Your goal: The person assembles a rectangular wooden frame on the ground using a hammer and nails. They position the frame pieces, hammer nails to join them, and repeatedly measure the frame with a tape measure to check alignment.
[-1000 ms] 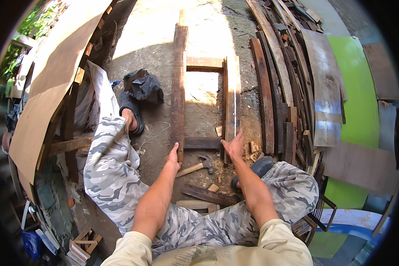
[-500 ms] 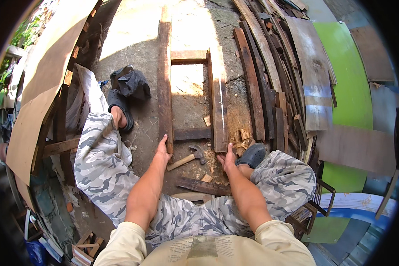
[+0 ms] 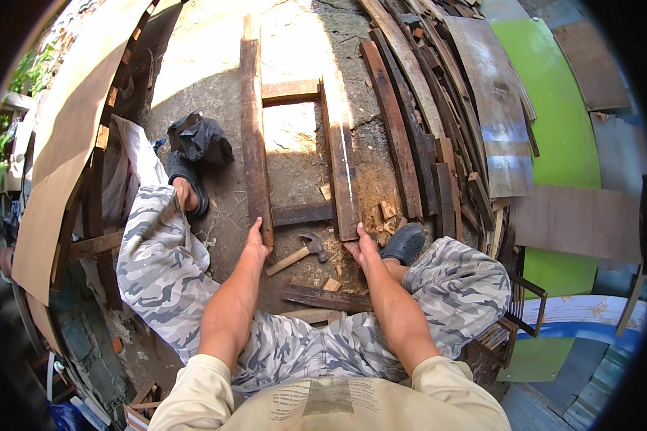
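A ladder-like wooden frame of dark timber lies ahead of me, with two long rails joined by crosspieces. My left hand (image 3: 256, 241) grips the near end of the left rail (image 3: 252, 136), its thumb along the outer side and the other fingers partly hidden. At the near end of the right rail (image 3: 340, 151), my right hand (image 3: 363, 248) holds on with its thumb at the outer side and its fingers at the end face. Between my forearms a claw hammer (image 3: 295, 257) with a wooden handle rests on the ground. The near crosspiece (image 3: 303, 213) lies just beyond it.
A dark plank (image 3: 327, 298) and wood offcuts (image 3: 388, 209) lie close to me amid sawdust. Long boards (image 3: 392, 118) are stacked along the right. A black plastic bag (image 3: 203, 136) sits beyond my left foot. A plywood sheet (image 3: 68, 151) leans along the left.
The whole view has shifted slightly, so the frame and ground appear a little farther left and higher. Both hands stay at the rail ends, and the hammer lies in the same place.
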The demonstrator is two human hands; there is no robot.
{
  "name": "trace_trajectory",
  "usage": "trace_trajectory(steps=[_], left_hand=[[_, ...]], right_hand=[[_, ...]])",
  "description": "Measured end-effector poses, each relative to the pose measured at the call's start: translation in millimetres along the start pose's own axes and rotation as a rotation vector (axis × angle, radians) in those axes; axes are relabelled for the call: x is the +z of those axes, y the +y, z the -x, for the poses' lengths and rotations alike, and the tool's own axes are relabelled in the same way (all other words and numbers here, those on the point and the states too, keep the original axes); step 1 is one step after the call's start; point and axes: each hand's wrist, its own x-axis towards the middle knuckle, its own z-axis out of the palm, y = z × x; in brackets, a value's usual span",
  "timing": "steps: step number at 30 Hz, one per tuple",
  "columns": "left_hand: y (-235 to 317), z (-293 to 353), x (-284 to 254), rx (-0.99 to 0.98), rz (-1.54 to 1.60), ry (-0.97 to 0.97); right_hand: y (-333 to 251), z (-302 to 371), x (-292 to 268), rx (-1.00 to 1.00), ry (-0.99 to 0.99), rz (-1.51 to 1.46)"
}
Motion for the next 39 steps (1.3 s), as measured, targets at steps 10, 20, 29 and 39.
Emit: trace_trajectory(steps=[10, 20, 29, 39], left_hand=[[0, 5, 4, 0.005, -0.001, -0.012], [1, -9, -3, -0.027, -0.012, 0.006], [1, -4, 0, -0.02, -0.001, 0.015], [2, -2, -7, -0.037, -0.089, 0.002]], right_hand=[[1, -14, -4, -0.014, -0.058, 0.008], [-3, -4, 17, 0.0, -0.014, -0.095], [-13, 8, 18, 0.128, 0.082, -0.157], [20, -32, -18, 0.075, -0.065, -0.157]])
